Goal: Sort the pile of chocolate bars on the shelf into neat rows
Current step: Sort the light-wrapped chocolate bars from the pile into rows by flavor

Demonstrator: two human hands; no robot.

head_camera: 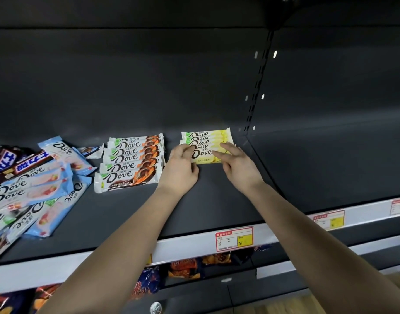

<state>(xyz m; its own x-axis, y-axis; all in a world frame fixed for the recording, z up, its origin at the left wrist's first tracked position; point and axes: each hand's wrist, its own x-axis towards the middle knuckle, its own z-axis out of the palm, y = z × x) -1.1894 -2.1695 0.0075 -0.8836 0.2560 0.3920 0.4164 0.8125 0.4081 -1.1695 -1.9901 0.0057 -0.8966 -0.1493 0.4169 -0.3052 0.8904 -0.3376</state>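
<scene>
A row of yellow-and-white Dove bars [207,139] lies overlapped near the back of the dark shelf [206,200]. My left hand [182,165] holds the left end of the front yellow bar [204,156], fingers curled at its edge. My right hand [236,165] rests straight fingers on that bar's right end. To the left lies a neat row of orange-and-white Dove bars [132,160]. At the far left sits a jumbled pile of light-blue Dove bars [36,191] with dark Snickers bars [15,164] on top.
The shelf's front rail carries price tags [234,239]. A slotted upright [258,82] divides the back panel on the right. The shelf below holds dark snack packets [187,267]. Bare shelf surface lies in front of and right of the yellow row.
</scene>
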